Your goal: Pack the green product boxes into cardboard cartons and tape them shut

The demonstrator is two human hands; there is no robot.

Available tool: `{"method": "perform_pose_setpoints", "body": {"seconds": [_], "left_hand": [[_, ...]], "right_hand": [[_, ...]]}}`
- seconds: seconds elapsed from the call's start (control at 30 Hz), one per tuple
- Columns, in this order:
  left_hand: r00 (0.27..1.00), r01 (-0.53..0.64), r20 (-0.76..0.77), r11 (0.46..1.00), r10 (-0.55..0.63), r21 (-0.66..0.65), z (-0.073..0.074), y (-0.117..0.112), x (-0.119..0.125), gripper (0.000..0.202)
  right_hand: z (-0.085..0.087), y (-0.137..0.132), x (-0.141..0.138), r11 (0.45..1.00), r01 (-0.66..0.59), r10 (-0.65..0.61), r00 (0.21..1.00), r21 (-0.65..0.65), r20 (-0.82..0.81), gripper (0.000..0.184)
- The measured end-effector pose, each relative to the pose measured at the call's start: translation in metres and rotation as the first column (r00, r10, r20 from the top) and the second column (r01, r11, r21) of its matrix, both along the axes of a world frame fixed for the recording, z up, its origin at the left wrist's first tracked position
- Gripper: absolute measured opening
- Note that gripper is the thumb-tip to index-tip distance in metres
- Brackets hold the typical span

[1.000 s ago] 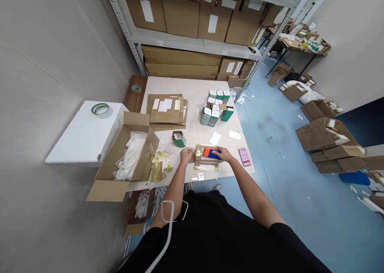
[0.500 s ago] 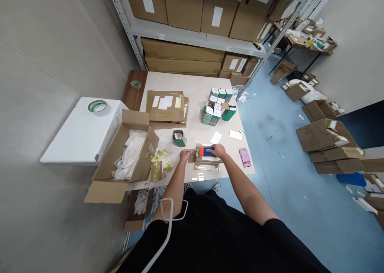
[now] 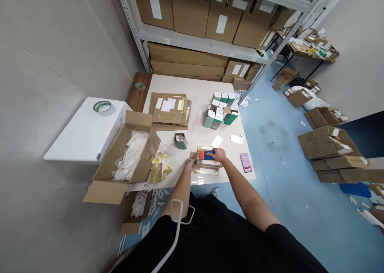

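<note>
A small flat cardboard parcel (image 3: 207,166) wrapped in shiny tape lies near the front edge of the pale table (image 3: 198,85). My right hand (image 3: 219,154) is closed round an orange and blue tape dispenser (image 3: 207,155) pressed on top of the parcel. My left hand (image 3: 190,164) grips the parcel's left end, fingers curled. A green tin (image 3: 180,140) stands just behind them.
Green and white boxes (image 3: 220,110) cluster at the table's right rear, flattened cartons (image 3: 170,110) at the left rear. An open carton of white bags (image 3: 132,153) overhangs the left side. A pink phone (image 3: 246,162) and white cards (image 3: 237,139) lie right. Shelving with cartons (image 3: 192,13) stands behind.
My right hand has slid the dispenser leftward along the parcel. My left hand dropped from the parcel's top left to its near left end. The view shifted slightly.
</note>
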State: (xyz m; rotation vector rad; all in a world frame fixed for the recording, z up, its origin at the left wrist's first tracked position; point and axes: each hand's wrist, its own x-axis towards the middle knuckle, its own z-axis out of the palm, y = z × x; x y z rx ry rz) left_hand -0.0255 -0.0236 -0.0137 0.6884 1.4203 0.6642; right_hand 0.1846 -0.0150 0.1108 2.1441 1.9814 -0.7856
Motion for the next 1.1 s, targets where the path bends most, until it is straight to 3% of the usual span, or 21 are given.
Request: {"method": "perform_pose_setpoints", "body": {"seconds": [0.13,0.27,0.43,0.5,0.6,0.67,0.73,0.87,1.0,1.1], "left_hand": [[0.987,0.009,-0.160,1.000,-0.006,0.017,0.005,0.004,-0.010,0.033],[0.984,0.114,-0.150,0.990,-0.100,0.085,0.013,0.014,-0.009,0.032],[0.961,0.249,-0.156,0.960,-0.228,0.132,0.025,0.018,-0.014,0.080],[0.934,0.339,-0.189,0.918,-0.302,0.207,0.030,0.019,-0.018,0.095],[0.874,0.486,-0.228,0.796,-0.430,0.361,0.037,0.026,-0.022,0.096],[0.819,0.574,-0.276,0.718,-0.503,0.393,0.038,0.032,-0.022,0.096],[0.779,0.626,-0.338,0.684,-0.528,0.375,0.036,0.037,-0.023,0.097],[0.698,0.692,-0.467,0.678,-0.542,0.247,0.032,0.044,-0.025,0.100],[0.552,0.793,-0.554,0.599,-0.624,0.116,0.033,0.048,-0.026,0.108],[0.486,0.828,-0.585,0.556,-0.649,0.070,0.037,0.048,-0.026,0.108]], "right_hand": [[-0.002,0.001,0.001,1.000,-0.003,0.003,1.000,0.004,0.003,0.068],[-0.004,0.003,0.002,1.000,-0.008,0.008,1.000,0.001,-0.001,0.069],[-0.001,0.005,0.003,1.000,-0.017,0.017,1.000,-0.005,-0.005,0.070],[0.001,0.005,0.002,0.999,-0.029,0.029,1.000,-0.013,-0.006,0.070],[0.006,0.004,0.002,0.998,-0.057,0.057,0.998,-0.022,-0.009,0.067],[0.008,0.003,0.001,0.997,-0.073,0.073,0.997,-0.034,-0.005,0.063],[0.010,0.002,0.001,0.996,-0.076,0.076,0.997,-0.049,0.006,0.058],[0.013,0.000,0.007,0.996,-0.062,0.061,0.998,-0.070,-0.018,0.059],[0.015,-0.003,0.020,0.995,-0.065,0.060,0.996,-0.079,-0.062,0.062],[0.020,-0.009,0.039,0.997,-0.032,0.029,0.998,-0.066,-0.057,0.059]]}}
